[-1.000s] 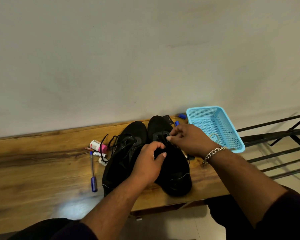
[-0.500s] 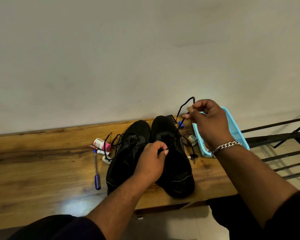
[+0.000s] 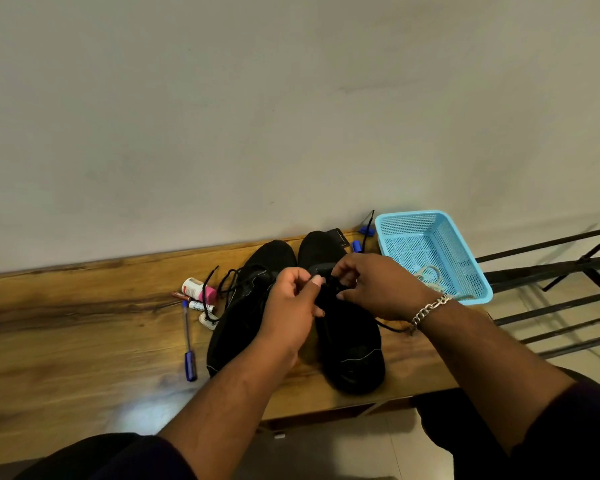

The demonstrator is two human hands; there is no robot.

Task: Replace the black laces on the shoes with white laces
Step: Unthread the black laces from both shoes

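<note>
Black laces [image 3: 329, 289] sit mid-frame on the right shoe [image 3: 347, 341], left hand [image 3: 291, 306] and right hand [image 3: 378, 289] each pinching them with curled fingers, seemingly to draw them from the eyelets.

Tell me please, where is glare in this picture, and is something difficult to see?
Head view: a bright glare patch lies on the wooden table near its front edge; the black shoes and black lace merge in shadow, so eyelets are unreadable under both hands; the wide lens bends the table's edge.
</note>
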